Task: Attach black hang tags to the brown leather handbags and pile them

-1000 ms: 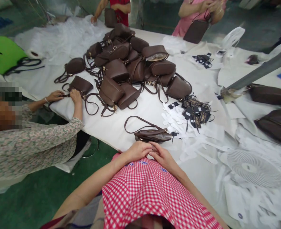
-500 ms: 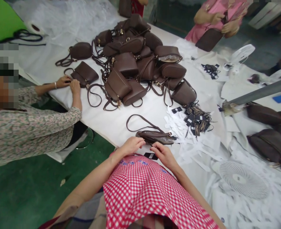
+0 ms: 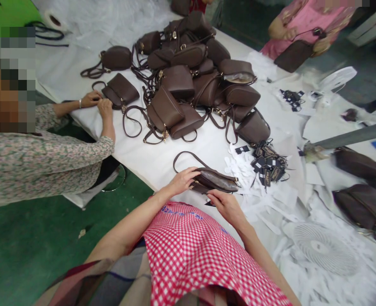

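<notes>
Directly before me a dark brown handbag lies on the table, its top gaping and a greyish lining showing. My left hand is closed on the bag's left end, fingers over the upper edge. At the near side, my right hand has thumb and fingers pinched together by the bag's edge. A black tag sticks out under those fingertips and seems held in them. The bag's strap loops away on the far side.
A heap of brown handbags covers the table's middle. Black tags and white strips lie right of my bag. A white fan stands at right. One co-worker's hands touch a bag at left; another person holds one across.
My left hand has moved up onto the bag's left end. The bag has tipped, so its opening shows wider. The black tag has shifted right, mostly under my right fingertips.
</notes>
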A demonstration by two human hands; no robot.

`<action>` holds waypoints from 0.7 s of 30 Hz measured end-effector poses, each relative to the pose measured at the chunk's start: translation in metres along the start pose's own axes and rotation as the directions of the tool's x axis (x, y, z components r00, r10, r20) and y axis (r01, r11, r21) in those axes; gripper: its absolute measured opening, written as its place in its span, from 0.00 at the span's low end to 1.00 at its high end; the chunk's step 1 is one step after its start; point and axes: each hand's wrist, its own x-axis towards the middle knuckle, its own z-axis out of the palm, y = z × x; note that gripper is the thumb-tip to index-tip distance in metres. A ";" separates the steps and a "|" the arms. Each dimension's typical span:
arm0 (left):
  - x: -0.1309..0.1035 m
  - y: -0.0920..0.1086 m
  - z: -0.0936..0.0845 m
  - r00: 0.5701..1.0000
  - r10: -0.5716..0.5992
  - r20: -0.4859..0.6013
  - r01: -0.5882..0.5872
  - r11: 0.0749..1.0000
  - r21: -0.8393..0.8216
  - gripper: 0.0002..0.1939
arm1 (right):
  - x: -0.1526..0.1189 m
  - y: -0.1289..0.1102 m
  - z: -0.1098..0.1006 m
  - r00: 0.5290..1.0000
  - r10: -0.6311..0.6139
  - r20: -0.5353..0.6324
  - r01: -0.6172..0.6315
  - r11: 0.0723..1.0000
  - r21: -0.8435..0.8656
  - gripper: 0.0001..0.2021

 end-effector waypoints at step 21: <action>0.010 -0.007 0.023 0.767 -0.641 0.025 0.336 0.368 -0.867 0.16 | 0.063 -0.010 0.017 0.996 -0.011 -0.088 -0.026 0.914 -0.404 0.14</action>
